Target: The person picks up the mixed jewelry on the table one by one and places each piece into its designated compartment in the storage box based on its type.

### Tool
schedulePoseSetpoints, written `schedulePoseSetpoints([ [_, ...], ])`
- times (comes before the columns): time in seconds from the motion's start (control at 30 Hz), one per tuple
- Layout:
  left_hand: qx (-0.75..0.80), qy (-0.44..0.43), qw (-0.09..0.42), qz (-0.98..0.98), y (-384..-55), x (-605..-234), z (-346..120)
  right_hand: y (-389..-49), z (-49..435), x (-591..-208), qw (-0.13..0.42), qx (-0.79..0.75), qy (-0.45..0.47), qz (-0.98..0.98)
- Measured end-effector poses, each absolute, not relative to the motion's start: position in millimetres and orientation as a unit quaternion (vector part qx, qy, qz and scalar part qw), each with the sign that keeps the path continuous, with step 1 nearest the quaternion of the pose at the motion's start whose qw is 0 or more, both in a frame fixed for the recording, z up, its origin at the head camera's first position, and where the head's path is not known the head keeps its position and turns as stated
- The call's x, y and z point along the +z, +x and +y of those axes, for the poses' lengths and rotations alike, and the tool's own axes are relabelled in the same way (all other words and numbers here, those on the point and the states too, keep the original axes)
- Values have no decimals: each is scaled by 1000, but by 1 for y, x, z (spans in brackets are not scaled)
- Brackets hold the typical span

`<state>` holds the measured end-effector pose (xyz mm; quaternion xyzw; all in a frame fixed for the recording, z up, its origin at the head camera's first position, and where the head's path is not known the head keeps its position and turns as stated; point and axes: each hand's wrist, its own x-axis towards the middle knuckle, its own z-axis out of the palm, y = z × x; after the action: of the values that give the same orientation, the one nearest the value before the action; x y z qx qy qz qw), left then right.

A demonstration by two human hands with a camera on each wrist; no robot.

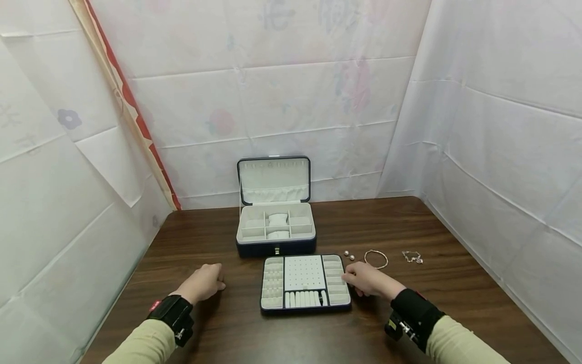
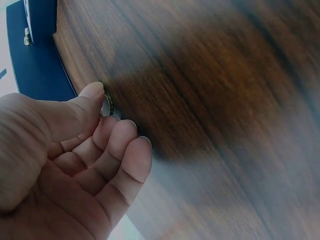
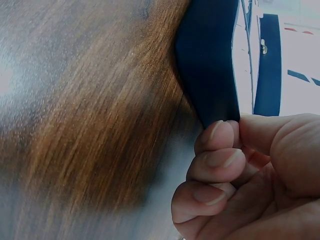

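Over the table on the left, my left hand (image 1: 201,284) pinches a small thin ring (image 2: 110,103) between thumb and forefinger; part of the ring is hidden by the fingertips. On the other side, my right hand (image 1: 367,279) grips the right edge of a dark blue jewelry tray (image 1: 305,311), thumb at the rim and curled fingers against the outer wall. The tray lies flat, with side compartments, a panel of small holes and a row of white ring rolls (image 1: 302,299). A small dark item (image 1: 323,298) sits at the right of that row.
Behind the tray stands an open dark blue jewelry box (image 1: 256,249), lid upright, with white cushions (image 1: 278,219) in its middle compartments. Right of the tray lie two round studs (image 1: 352,257), a bangle (image 1: 387,260) and a chain bracelet (image 1: 412,258). White sheets (image 1: 282,111) surround the wooden table (image 1: 200,227).
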<state>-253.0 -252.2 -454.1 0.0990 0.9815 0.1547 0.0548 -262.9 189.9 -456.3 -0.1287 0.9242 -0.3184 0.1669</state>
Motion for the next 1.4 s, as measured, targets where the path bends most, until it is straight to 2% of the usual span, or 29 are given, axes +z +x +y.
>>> schedulePoseSetpoints([
  [0.4,153,107,58,981,-252,-452,-248,-263,190,-458,165,-320,-130,924],
  [0.67,150,89,78,982,-253,-445,-244,-263,189,-457,167,-321,-128,923],
  [1.4,206,106,40,972,-255,-429,-208,-263,190,-457,164,-326,-141,920],
])
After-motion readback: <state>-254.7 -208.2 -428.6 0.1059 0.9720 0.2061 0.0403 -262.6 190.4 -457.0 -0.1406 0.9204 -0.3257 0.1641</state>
